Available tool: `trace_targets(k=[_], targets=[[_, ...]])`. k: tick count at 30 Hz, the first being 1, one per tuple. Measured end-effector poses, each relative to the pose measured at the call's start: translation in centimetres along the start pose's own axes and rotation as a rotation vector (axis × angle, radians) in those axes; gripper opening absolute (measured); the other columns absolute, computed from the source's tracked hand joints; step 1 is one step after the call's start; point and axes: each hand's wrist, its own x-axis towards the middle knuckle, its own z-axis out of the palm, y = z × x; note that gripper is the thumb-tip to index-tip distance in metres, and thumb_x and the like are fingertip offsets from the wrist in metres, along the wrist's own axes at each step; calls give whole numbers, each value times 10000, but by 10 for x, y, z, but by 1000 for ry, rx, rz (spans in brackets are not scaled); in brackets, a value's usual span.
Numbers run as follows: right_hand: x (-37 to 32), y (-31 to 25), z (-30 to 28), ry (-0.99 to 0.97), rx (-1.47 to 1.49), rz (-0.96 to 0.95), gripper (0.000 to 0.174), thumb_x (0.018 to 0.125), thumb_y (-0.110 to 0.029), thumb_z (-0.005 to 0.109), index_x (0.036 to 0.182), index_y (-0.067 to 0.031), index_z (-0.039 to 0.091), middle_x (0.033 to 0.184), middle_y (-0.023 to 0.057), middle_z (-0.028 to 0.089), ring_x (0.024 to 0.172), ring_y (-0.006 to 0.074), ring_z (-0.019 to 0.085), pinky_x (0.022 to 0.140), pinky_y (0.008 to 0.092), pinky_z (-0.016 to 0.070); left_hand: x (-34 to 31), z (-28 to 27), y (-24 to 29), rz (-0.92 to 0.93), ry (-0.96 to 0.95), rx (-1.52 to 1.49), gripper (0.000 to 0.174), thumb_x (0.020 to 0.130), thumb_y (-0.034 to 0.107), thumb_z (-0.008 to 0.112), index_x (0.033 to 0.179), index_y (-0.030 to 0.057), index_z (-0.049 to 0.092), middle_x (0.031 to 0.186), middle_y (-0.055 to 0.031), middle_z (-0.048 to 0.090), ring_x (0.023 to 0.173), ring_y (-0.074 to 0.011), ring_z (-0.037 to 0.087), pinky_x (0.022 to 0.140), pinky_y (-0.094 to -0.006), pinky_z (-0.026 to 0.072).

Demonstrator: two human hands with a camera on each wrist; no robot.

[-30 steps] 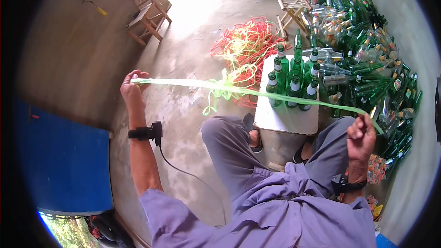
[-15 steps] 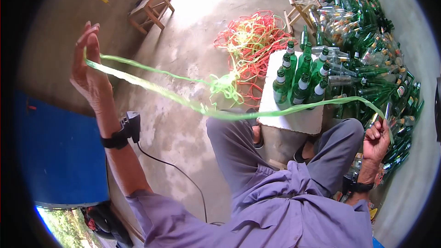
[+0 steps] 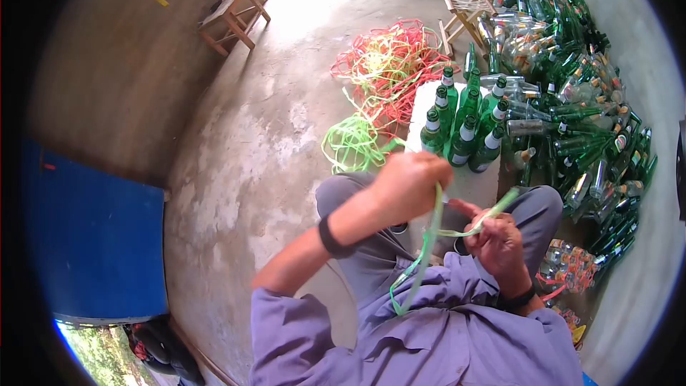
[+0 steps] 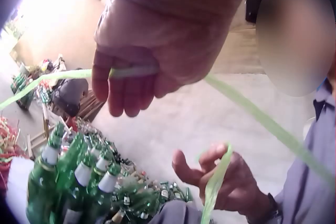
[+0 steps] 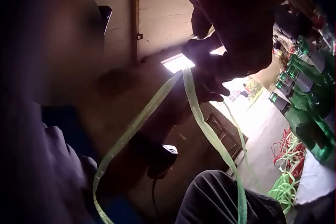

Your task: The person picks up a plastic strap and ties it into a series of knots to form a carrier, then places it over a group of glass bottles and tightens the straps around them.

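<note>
A green plastic strap (image 3: 427, 246) runs between the two hands, and a loop of it hangs over the lap. The left hand (image 3: 407, 180), raised in front of the white slab (image 3: 480, 184), grips the strap in curled fingers; the left wrist view shows the strap (image 4: 257, 111) passing through that palm. Lower and to the right, the right hand (image 3: 502, 246) pinches another part of the strap, its index finger extended. Several green bottles (image 3: 464, 139) stand upright in a tight group on the slab, just beyond the hands.
A tangle of red and yellow-green straps (image 3: 393, 64) lies on the floor left of the slab, with a green coil (image 3: 354, 139) nearer. Loose bottles (image 3: 572, 129) are heaped along the right wall. A folding stool (image 3: 466, 3) and a wooden chair (image 3: 232, 18) stand farther back.
The left hand has swung from far left, where it stood open with the strap over it, to the middle and now grips it. The right hand has come inward and down. The stretched strap has slackened.
</note>
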Motion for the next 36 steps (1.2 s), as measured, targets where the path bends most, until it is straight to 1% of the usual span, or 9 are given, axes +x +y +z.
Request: trace_targets(k=[5, 10, 15, 20, 22, 28, 32, 33, 36], targets=[[-7, 11, -6, 143, 107, 266, 205, 945, -212, 577, 972, -18, 633, 880, 83, 673, 651, 144, 615, 479, 240, 427, -12, 59, -2, -15, -196, -34, 248, 663, 106, 767, 744, 35, 544, 709, -137, 599, 714, -365, 624, 626, -457, 497], [-9, 15, -17, 153, 164, 379, 201, 953, -245, 607, 1031, -60, 607, 946, 98, 680, 634, 83, 569, 480, 197, 407, -23, 83, -22, -58, -237, -79, 247, 669, 103, 754, 755, 25, 537, 717, -155, 600, 735, -387, 620, 653, -469, 498], [-1, 18, 0, 103, 70, 413, 351, 933, -351, 664, 1122, -69, 570, 974, 121, 676, 638, 51, 545, 476, 176, 385, -23, 84, -22, -98, -256, -84, 161, 661, 3, 653, 788, 15, 553, 744, -165, 612, 760, -392, 624, 675, -472, 499], [0, 27, -8, 157, 14, 461, 352, 933, -344, 670, 1046, -20, 592, 836, 92, 673, 528, 35, 482, 455, 172, 353, -21, 87, -19, -62, -255, -43, 222, 628, 37, 703, 770, 13, 535, 736, -159, 603, 745, -392, 619, 657, -464, 498], [3, 30, -12, 201, -191, 427, 282, 939, -275, 658, 964, 2, 612, 743, 69, 655, 477, 33, 451, 430, 171, 333, -20, 87, -17, -55, -286, -44, 228, 626, 43, 708, 764, 12, 528, 731, -158, 600, 741, -391, 618, 653, -461, 498], [1, 23, -13, 177, -62, 430, 153, 933, -131, 601, 883, 12, 625, 640, 22, 588, 415, 15, 401, 404, 167, 316, -24, 92, -21, -47, -255, -22, 138, 661, -11, 626, 764, 13, 537, 733, -159, 610, 757, -387, 626, 666, -461, 506], [-5, 7, -38, 120, 177, 347, 138, 925, -108, 579, 863, 8, 622, 559, -9, 520, 374, 33, 374, 399, 179, 347, -30, 65, -57, -158, -331, 161, 317, 663, -23, 643, 977, 13, 659, 849, -167, 674, 847, -332, 678, 727, -405, 543], [-6, 1, -44, 119, 178, 347, 138, 925, -108, 579, 863, 8, 622, 559, -9, 520, 374, 33, 374, 399, 179, 347, -38, 56, -77, -250, -224, -20, 339, 666, -45, 651, 998, 25, 665, 832, -163, 676, 812, -306, 688, 710, -370, 548], [-12, -28, -58, -85, 384, -3, 204, 956, -138, 506, 874, 16, 612, 522, -31, 463, 392, 62, 361, 410, 254, 322, -52, 8, -123, -286, -81, 93, 311, 743, -104, 595, 995, 58, 680, 778, -138, 672, 666, -250, 660, 626, -353, 527]])
